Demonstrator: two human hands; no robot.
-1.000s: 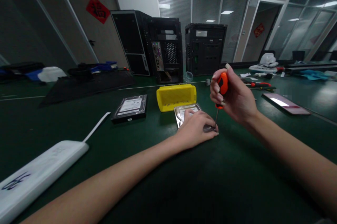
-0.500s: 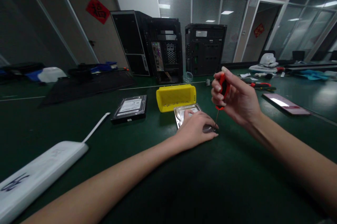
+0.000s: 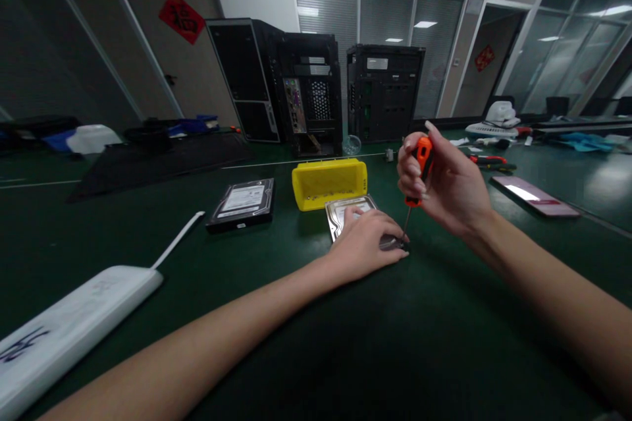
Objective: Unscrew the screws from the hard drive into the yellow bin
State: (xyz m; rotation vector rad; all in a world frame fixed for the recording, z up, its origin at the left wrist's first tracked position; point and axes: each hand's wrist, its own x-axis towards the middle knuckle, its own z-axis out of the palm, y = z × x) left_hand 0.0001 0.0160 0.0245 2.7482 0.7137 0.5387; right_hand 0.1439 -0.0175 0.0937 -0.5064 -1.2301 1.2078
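My left hand (image 3: 365, 240) lies flat with fingers spread on a silver hard drive (image 3: 345, 210) on the green table, holding it down. My right hand (image 3: 447, 184) is closed around the orange handle of a small screwdriver (image 3: 419, 167). The screwdriver stands nearly upright, and its thin tip rests at the drive's near right corner, just beside my left fingertips. A yellow plastic bin (image 3: 329, 183) sits right behind the drive.
A second hard drive (image 3: 243, 203) with a white label lies to the left. A white router (image 3: 74, 322) with an antenna is at the near left. Black computer cases (image 3: 316, 88) stand at the back. A phone (image 3: 536, 196) and red-handled tools (image 3: 486, 159) lie to the right.
My right fingers have shifted around the screwdriver handle, turning it in place. The left hand and the drive have stayed where they were.
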